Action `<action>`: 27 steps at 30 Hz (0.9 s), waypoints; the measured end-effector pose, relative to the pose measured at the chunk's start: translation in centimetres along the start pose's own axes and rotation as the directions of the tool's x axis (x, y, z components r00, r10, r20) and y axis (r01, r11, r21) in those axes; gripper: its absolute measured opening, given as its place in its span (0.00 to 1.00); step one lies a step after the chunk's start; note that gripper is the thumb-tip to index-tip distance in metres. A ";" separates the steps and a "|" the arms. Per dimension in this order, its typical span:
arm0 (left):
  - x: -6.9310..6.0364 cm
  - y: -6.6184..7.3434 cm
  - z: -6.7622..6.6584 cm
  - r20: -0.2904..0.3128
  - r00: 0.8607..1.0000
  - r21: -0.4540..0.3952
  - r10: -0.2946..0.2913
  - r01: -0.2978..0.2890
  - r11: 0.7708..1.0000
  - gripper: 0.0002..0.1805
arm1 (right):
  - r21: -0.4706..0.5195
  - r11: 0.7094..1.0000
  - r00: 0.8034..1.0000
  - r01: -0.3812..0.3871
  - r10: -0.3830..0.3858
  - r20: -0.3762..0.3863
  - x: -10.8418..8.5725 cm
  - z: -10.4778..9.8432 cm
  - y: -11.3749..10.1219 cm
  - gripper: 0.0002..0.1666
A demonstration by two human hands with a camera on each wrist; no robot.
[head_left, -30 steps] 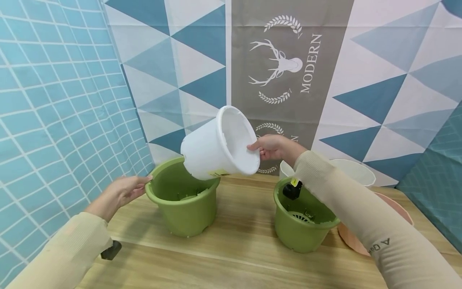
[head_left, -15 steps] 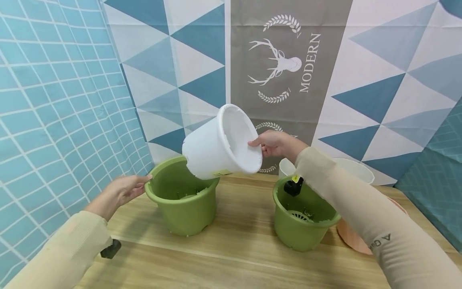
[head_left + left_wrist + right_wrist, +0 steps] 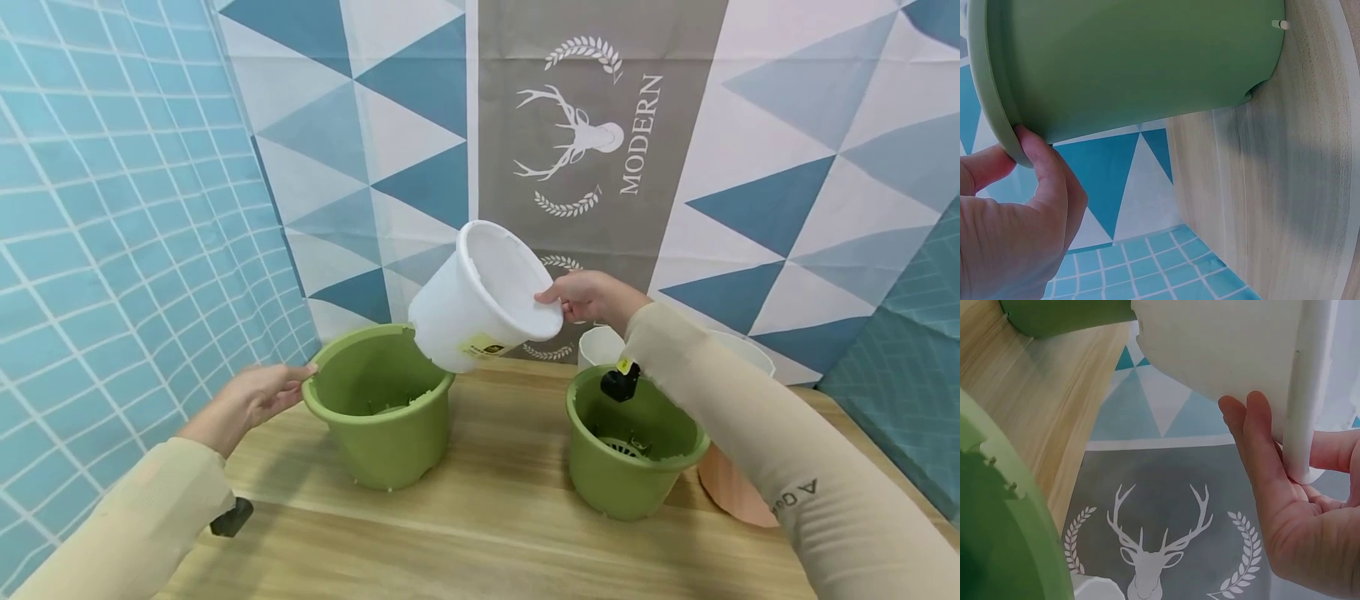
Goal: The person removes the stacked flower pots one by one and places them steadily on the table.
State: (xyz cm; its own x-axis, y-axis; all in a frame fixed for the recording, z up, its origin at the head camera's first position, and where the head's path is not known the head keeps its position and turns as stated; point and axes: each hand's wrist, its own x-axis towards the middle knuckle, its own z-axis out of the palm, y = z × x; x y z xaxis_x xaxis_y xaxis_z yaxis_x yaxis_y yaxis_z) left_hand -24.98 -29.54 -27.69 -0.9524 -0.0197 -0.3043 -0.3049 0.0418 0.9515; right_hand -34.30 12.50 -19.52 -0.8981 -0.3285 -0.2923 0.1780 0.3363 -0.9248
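A white plastic flowerpot (image 3: 457,312) with a yellow label hangs tilted in the air, its mouth facing up and right. My right hand (image 3: 596,298) grips its rim, thumb inside and fingers along the outer wall, as the right wrist view shows. The pot's base is just above the right edge of a larger green flowerpot (image 3: 393,446); whether they touch I cannot tell. That green pot stands upright on the table. My left hand (image 3: 258,396) pinches its left rim, with thumb and fingers on either side of it in the left wrist view (image 3: 1029,206).
A second green flowerpot (image 3: 626,492) with a slotted bottom stands to the right, below my right forearm. White pots (image 3: 597,346) are behind it and an orange pot (image 3: 731,492) is beside it. The wooden table (image 3: 480,533) meets patterned cloth walls at the back and left.
My right hand has carried the white flowerpot a little to the right, away from the left green pot, and its label has turned into view. My left hand stays at the green rim.
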 end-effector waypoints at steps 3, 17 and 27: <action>0.1 -0.1 0.0 -0.005 1.000 -0.003 -0.005 0.005 1.000 0.45 | -0.026 1.000 1.000 -0.001 0.001 -0.005 0.0 -0.2 0.2 0.02; -0.1 0.1 0.0 0.016 1.000 0.004 0.007 -0.007 1.000 0.58 | -0.075 0.997 0.996 0.012 -0.019 -0.088 -0.5 -1.6 0.4 0.07; 0.0 0.0 -0.2 0.013 1.000 0.028 -0.002 0.002 1.000 0.57 | -0.166 0.986 0.992 0.016 -0.036 -0.118 -0.5 -2.4 0.3 0.08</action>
State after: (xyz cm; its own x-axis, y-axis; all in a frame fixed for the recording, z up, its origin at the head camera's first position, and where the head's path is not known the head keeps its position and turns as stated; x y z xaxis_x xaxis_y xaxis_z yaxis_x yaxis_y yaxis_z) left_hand -25.00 -29.71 -27.70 -0.9517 -0.0071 -0.3069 -0.3066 0.0696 0.9493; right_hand -34.78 14.89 -19.09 -0.9452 -0.2338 -0.2278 0.0943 0.4727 -0.8762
